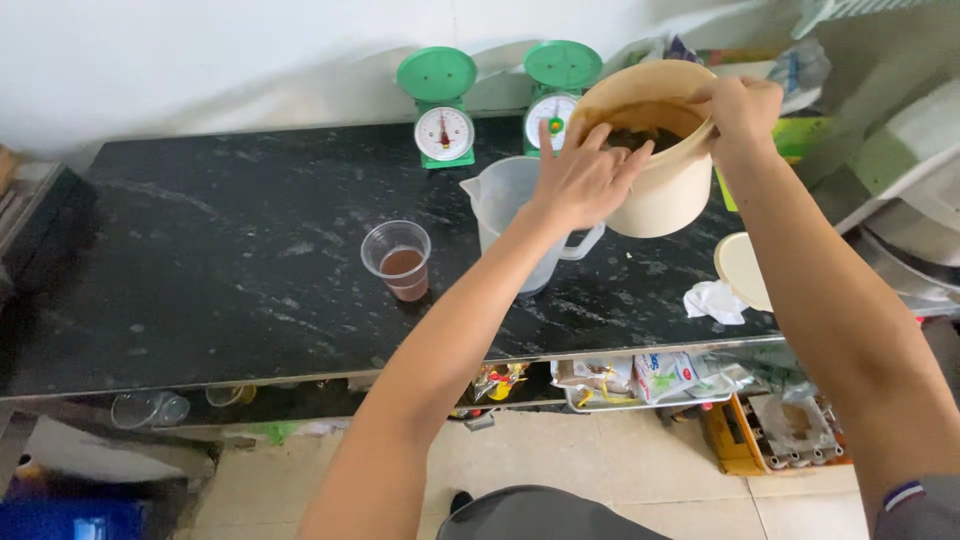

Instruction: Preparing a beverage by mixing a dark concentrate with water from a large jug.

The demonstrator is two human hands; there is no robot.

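While I am standing at the front edge of the black counter (200, 300), my two bare arms are reaching out over it toward the back right corner. Nearest me, below the front edge, packets (640, 378) are lying on a lower shelf, and a crate (770, 435) is sitting on the tiled floor. On the counter near the right edge, a crumpled tissue (713, 300) is lying beside a cream lid (742, 270). Toward the middle, a clear cup (398, 260) is holding a little brown liquid. Just beyond it, a clear jug (505, 205) is standing partly behind my left forearm.

My left hand (580, 180) is spreading its fingers, with the fingertips dipping over the rim into a cream bucket (660, 170). My right hand (742, 110) is gripping the far rim of that bucket, thumb and fingers closing on the edge, tilting its mouth toward me and over the jug. The bucket is hanging above the counter near the back right corner, with something dark showing inside. Along the back edge, two green scales (440, 110) are standing against the white wall.
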